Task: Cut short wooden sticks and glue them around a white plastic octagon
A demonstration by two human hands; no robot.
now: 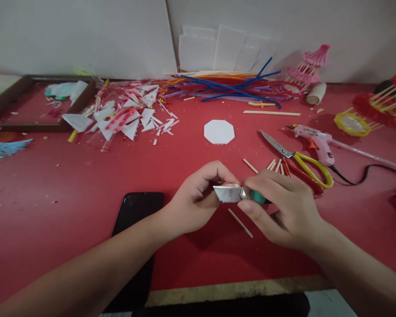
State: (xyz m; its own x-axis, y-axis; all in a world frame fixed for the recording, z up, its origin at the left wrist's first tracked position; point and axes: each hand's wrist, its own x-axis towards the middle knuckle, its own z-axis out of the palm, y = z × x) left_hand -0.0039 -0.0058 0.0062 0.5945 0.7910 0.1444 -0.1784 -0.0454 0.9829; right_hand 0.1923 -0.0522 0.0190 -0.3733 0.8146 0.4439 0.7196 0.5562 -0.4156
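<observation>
My right hand is closed around the green handle of a knife, its short metal blade pointing left. The blade lies against the fingertips of my left hand, which is curled closed. A small pale, wood-coloured bit shows behind the blade at those fingertips; the fingers and blade hide most of it. Below the hands lies a thin wooden stick on the red table. More short sticks lie just beyond my right hand. A white octagonal board piece rests flat farther back.
Scissors and a pink glue gun with its cord lie on the right. A black phone is under my left forearm. Behind are white scraps, pipe cleaners, a wooden frame and paper-trimmed stick models.
</observation>
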